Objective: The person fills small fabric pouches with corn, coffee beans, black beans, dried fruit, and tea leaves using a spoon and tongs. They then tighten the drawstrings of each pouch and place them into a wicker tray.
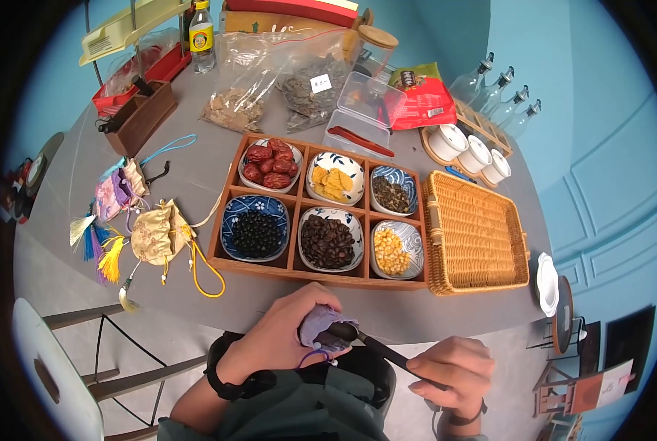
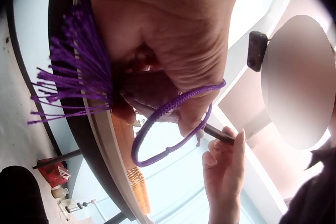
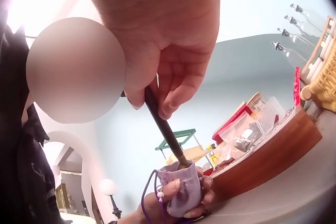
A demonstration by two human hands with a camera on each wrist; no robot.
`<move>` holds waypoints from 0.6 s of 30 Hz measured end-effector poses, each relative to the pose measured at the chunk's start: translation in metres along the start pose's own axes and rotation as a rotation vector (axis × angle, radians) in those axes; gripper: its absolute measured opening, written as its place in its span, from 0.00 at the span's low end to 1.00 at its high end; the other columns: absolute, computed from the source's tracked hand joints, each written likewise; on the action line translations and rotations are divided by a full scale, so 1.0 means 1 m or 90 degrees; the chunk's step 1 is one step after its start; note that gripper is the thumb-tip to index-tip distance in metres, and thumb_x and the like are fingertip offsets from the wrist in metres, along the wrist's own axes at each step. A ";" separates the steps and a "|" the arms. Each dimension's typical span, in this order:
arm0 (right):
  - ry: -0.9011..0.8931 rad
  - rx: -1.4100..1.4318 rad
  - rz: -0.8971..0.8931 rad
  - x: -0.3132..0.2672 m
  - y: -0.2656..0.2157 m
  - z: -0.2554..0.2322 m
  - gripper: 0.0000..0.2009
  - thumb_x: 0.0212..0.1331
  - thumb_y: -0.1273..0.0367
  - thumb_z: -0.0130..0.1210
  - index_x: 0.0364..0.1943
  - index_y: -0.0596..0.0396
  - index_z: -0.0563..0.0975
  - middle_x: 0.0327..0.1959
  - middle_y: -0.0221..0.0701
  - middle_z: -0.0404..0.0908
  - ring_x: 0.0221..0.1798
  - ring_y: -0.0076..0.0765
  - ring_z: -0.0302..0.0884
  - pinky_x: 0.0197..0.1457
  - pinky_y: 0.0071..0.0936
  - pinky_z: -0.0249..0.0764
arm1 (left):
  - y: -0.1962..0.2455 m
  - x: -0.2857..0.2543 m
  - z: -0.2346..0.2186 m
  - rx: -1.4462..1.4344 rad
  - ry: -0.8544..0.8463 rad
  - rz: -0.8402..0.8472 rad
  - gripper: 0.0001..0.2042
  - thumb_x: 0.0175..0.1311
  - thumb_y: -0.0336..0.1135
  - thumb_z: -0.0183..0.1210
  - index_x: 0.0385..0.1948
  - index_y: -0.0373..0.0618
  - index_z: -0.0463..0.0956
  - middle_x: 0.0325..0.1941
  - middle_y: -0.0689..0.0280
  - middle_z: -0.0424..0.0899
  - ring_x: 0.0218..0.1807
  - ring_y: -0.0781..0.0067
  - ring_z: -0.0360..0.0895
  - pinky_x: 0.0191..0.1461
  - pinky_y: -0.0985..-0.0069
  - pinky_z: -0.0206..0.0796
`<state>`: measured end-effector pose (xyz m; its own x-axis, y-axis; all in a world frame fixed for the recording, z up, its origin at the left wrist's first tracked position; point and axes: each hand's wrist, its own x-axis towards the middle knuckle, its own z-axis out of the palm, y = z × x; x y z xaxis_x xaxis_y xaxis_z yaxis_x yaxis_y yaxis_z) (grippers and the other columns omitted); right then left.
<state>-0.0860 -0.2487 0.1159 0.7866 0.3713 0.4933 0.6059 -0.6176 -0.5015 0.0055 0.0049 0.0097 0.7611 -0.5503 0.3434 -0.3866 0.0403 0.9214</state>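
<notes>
My left hand (image 1: 273, 334) grips a small lilac drawstring pouch (image 3: 184, 192), its mouth gathered open and facing up. A purple cord (image 2: 152, 124) loops from the pouch, and a purple tassel (image 2: 84, 61) hangs in the left wrist view. Held by its dark handle (image 3: 165, 129) in my right hand (image 1: 457, 375), a spoon slants down into the pouch mouth; its bowl is partly hidden there. Just beyond both hands stands a wooden compartment box (image 1: 233, 267) with bowls of red dates (image 1: 272, 165), black beans (image 1: 255, 234), dark brown seeds (image 1: 327, 241) and corn kernels (image 1: 391, 251).
Bowls of yellow pieces (image 1: 332, 184) and dark dried leaves (image 1: 391, 195) share the box. A wicker basket (image 1: 475, 235) adjoins it on the right. Leftward lie a gold pouch (image 1: 156, 231) and a pink-purple pouch (image 1: 115, 191). Plastic bags (image 1: 233, 103) stand behind.
</notes>
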 end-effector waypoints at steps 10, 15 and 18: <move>0.205 0.202 0.106 -0.035 0.040 -0.013 0.19 0.61 0.56 0.69 0.32 0.62 0.86 0.23 0.36 0.85 0.23 0.32 0.83 0.25 0.26 0.76 | 0.000 -0.001 0.000 -0.007 -0.001 -0.011 0.29 0.46 0.35 0.80 0.50 0.45 0.73 0.46 0.59 0.81 0.47 0.52 0.82 0.52 0.66 0.74; 0.408 0.366 0.315 -0.061 0.083 -0.005 0.18 0.69 0.59 0.63 0.41 0.65 0.84 0.29 0.40 0.86 0.25 0.31 0.82 0.26 0.26 0.77 | -0.006 -0.003 0.002 -0.006 0.009 -0.007 0.29 0.45 0.35 0.81 0.49 0.46 0.74 0.46 0.61 0.81 0.47 0.62 0.81 0.53 0.70 0.73; 0.389 0.332 0.415 -0.048 0.093 0.002 0.13 0.71 0.68 0.60 0.49 0.66 0.83 0.35 0.41 0.88 0.32 0.29 0.83 0.36 0.26 0.80 | -0.005 -0.003 0.000 0.003 0.000 -0.012 0.30 0.44 0.34 0.81 0.49 0.46 0.72 0.47 0.60 0.80 0.48 0.57 0.81 0.53 0.68 0.73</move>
<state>-0.0669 -0.3225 0.0444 0.8743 -0.4328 0.2196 0.1749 -0.1412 -0.9744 0.0048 0.0065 0.0042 0.7678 -0.5513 0.3265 -0.3748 0.0268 0.9267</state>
